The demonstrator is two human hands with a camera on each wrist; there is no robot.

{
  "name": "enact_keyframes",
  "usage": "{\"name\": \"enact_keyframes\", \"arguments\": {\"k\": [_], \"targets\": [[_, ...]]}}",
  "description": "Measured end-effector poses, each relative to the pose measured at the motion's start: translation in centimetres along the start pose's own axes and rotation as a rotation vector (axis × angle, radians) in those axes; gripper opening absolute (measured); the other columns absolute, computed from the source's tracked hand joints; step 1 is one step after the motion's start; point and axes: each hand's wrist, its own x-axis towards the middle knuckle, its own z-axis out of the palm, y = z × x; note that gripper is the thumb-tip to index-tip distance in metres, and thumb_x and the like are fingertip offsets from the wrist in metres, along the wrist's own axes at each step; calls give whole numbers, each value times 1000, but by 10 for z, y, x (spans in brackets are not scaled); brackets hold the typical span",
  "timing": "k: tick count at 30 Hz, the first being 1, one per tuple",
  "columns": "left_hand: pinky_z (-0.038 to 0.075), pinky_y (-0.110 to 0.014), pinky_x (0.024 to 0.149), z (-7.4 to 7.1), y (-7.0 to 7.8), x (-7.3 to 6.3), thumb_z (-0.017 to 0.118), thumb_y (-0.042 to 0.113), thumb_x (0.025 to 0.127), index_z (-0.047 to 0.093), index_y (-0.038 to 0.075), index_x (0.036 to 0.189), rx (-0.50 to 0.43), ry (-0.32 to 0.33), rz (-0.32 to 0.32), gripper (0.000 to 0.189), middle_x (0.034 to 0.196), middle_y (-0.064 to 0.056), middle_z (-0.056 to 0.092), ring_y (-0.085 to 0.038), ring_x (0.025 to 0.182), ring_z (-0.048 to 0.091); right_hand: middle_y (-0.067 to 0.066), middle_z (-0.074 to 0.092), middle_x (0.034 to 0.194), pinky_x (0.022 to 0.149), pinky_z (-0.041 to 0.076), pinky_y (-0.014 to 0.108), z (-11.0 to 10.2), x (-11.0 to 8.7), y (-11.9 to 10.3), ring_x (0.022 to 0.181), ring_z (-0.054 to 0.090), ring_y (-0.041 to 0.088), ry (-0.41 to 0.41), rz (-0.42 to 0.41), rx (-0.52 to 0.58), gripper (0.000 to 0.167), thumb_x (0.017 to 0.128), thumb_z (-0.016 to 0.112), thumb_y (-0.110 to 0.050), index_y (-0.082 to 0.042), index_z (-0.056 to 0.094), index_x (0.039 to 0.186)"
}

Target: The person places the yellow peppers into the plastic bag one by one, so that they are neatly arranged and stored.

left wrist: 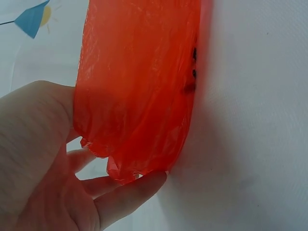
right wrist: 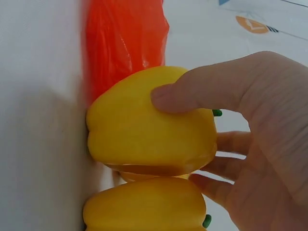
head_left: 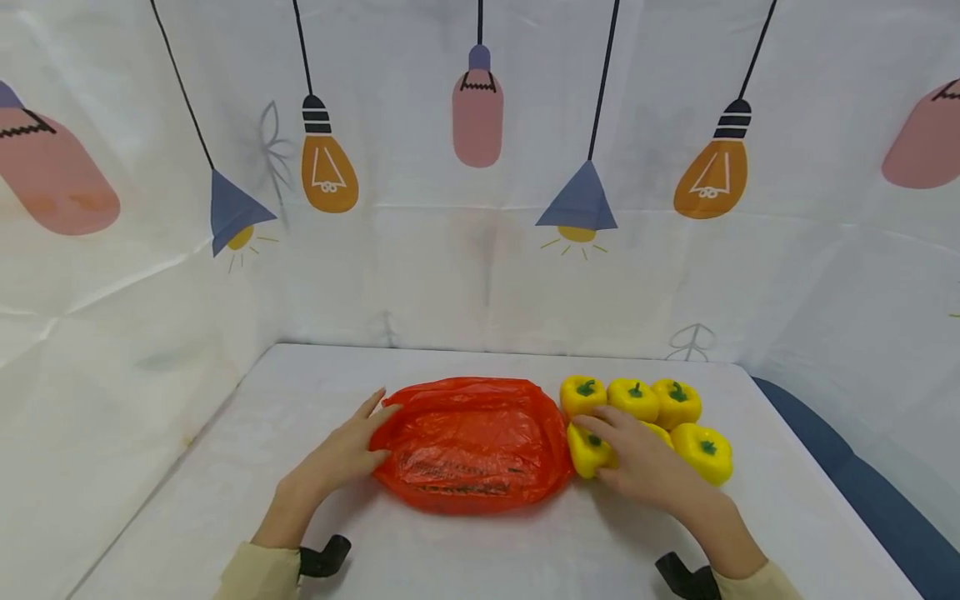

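Observation:
A crinkled red plastic bag [head_left: 480, 442] with dark print lies on the white table. My left hand [head_left: 341, 450] holds its left end, thumb on the near side and fingers at the far side. In the left wrist view, red film [left wrist: 134, 86] covers part of that hand, and a fingertip meets its lower edge. To the right, my right hand [head_left: 637, 454] grips a yellow bell pepper [right wrist: 149, 122], its thumb laid across the side. This pepper stands beside the bag's right end, its green stem partly hidden by the hand.
More yellow bell peppers [head_left: 633, 399] sit close together behind and right of my right hand, one [head_left: 705, 452] at the group's right end. A pale sheet with printed lamps [head_left: 487, 267] hangs behind the table. A blue seat [head_left: 840, 467] stands beyond the right edge.

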Motion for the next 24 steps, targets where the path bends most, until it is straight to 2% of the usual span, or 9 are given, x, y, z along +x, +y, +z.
{"name": "enact_keyframes", "arguments": {"k": [6,11,16,24], "targets": [[39,-62,111,1,0,-1,61,9,90,44,13,150,28,21,43,63,164,-11,28,-40,144,39,7,54,140,94,57,47,-1,2,1,120,57,26,35,-9,30,70,74,78,-9,-26,57,139],[39,-60,112,1,1,0,61,9,88,46,13,148,43,36,60,62,162,-13,32,-40,143,41,8,54,137,95,57,48,-10,8,-3,120,55,28,127,-67,38,69,73,79,-9,-23,58,137],[37,-58,115,2,2,3,61,11,90,47,12,148,56,23,48,60,160,-14,35,-39,144,39,6,52,138,96,56,48,-18,16,-13,121,55,27,187,-99,55,67,75,80,-13,-23,57,138],[34,-57,117,1,2,5,60,12,92,39,8,152,41,18,33,64,161,-13,34,-37,148,34,3,52,138,94,56,45,-14,34,-32,120,54,23,208,-123,151,66,77,78,-10,-25,57,138]]}}
